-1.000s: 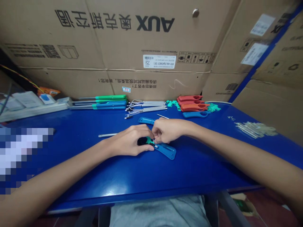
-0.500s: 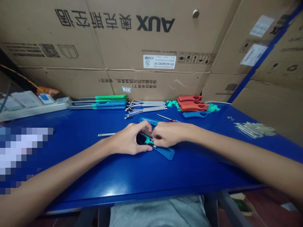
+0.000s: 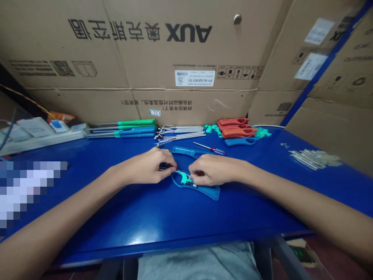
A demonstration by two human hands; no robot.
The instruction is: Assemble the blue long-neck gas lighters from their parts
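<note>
A blue lighter handle half (image 3: pixel 208 190) lies on the table, hollow side up, with a teal trigger (image 3: pixel 184 178) and a small black-and-white cylinder (image 3: pixel 190 184) in it. My left hand (image 3: pixel 151 166) is at its left end, thumb and forefinger pinched on a thin white wire (image 3: pixel 179 171) that runs toward the trigger. My right hand (image 3: pixel 206 170) is curled, its fingertips at the shell's upper edge beside the cylinder; what they grip, if anything, is hidden. Behind the hands rests another blue handle half (image 3: pixel 186 151), partly covered by my right hand.
A screwdriver (image 3: pixel 210 148) lies behind my right hand. Along the cardboard wall (image 3: pixel 145 77) are lighters with long rods (image 3: pixel 136 129), metal tubes with wires (image 3: pixel 186 134), teal pieces (image 3: pixel 214 128) and red handle shells (image 3: pixel 236 130). Clear parts (image 3: pixel 311 158) lie right, a power strip (image 3: pixel 58 136) left.
My left hand has moved left and back off the shell, uncovering the trigger and shell end. The metal tube that lay left of it no longer shows. My right hand shifted slightly right.
</note>
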